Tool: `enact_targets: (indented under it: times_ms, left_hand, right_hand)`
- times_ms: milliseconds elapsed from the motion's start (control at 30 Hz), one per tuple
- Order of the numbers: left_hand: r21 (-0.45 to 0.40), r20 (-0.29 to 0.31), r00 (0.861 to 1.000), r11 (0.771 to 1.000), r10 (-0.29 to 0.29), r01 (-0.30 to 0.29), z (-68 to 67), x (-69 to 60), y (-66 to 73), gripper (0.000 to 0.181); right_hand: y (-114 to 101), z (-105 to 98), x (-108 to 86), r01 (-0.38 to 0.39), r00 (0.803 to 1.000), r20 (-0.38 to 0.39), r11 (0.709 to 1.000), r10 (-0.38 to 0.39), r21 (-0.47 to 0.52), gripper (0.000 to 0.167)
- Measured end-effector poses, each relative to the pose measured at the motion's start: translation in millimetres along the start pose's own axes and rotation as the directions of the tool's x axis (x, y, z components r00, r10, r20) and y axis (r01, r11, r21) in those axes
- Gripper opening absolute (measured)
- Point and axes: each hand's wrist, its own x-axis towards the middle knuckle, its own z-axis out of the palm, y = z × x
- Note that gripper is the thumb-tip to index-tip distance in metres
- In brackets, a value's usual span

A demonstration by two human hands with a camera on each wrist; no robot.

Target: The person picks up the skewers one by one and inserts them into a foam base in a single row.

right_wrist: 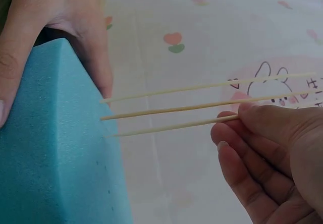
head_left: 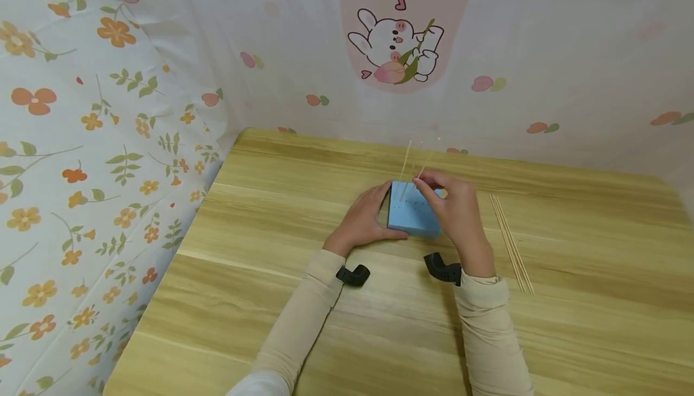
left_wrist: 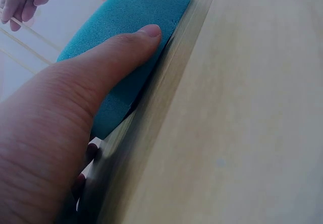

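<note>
Blue foam block (head_left: 414, 220) rests on the desk (head_left: 385, 342), gripped at its left end by the left hand (head_left: 364, 218); two thin sticks (right_wrist: 166, 111) stand in its top, the right hand (head_left: 455, 208) pinches a third stick (right_wrist: 171, 126) whose tip meets the block, and loose sticks (head_left: 508, 245) lie farther right.

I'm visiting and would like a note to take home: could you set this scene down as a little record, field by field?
Left hand: the left hand grips the blue block, thumb along its near side
Right hand: the right hand pinches a thin stick
Pinched stick's tip: at the block; whether it is inside, I cannot tell
Other sticks at block: two upright sticks
Spare sticks: several loose sticks on the table, right of the block
Backdrop: cloth with a rabbit picture
</note>
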Motion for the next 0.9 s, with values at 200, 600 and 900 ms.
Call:
enact_targets:
  times_ms: [200,600,900]
  left_hand:
    - [0.02,0.007,1.0,1.0,-0.008,0.008,0.9,1.1,-1.1,0.124]
    - [0.015,0.024,0.999,1.0,-0.025,0.024,-1.5,0.8,0.7,0.125]
    - [0.023,0.021,1.0,1.0,-0.016,0.015,-1.8,0.3,1.3,0.124]
  right_hand:
    - [2.0,1.7,0.2,0.002,1.0,0.001,1.0,-0.002,-0.002,0.01]
    - [2.4,1.7,0.1,-0.005,1.0,-0.007,1.0,0.005,-0.001,0.009]
    - [3.8,2.7,-0.4,0.003,1.0,0.013,1.0,-0.003,-0.018,0.01]
